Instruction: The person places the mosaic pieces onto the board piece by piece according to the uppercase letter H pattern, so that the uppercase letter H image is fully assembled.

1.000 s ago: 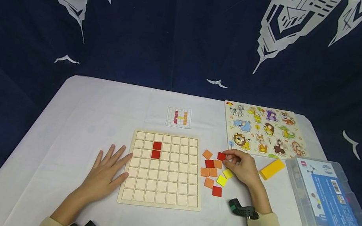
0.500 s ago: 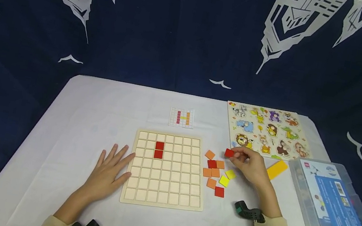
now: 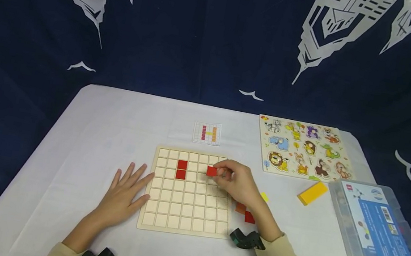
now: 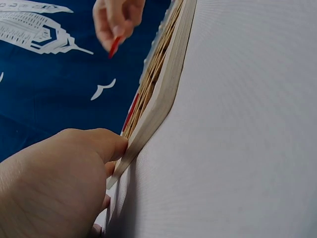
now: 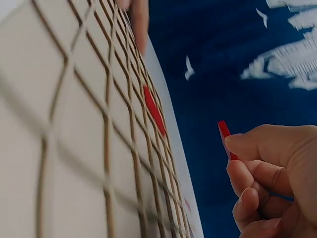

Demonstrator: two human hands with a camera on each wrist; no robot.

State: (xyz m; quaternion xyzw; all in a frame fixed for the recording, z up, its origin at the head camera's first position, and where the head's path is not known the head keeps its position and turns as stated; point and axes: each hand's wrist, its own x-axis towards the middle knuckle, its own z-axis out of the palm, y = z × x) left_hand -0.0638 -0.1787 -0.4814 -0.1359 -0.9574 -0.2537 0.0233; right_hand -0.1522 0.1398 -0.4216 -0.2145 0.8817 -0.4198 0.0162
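My right hand (image 3: 236,181) pinches a red square tile (image 3: 211,171) between thumb and fingers, over the right part of a wooden grid board (image 3: 181,210). In the right wrist view that tile (image 5: 225,139) is held on edge, apart from the board's surface. Two red tiles (image 3: 181,169) sit one below the other in the board's upper left cells. My left hand (image 3: 117,199) lies with fingers spread, its fingertips at the board's left edge. The left wrist view has the thumb (image 4: 106,144) touching the board's side (image 4: 171,74).
Loose tiles lie right of the board, partly hidden by my right arm: a red one (image 3: 249,217), an orange one (image 3: 241,208), a yellow one (image 3: 264,197). Behind the board is a pattern card (image 3: 207,133). An animal puzzle (image 3: 302,135), a yellow block (image 3: 312,193) and a plastic case (image 3: 386,240) stand right.
My right hand has lifted the red tile from the loose pile and carried it left over the board. The left hand has stayed at the board's edge.
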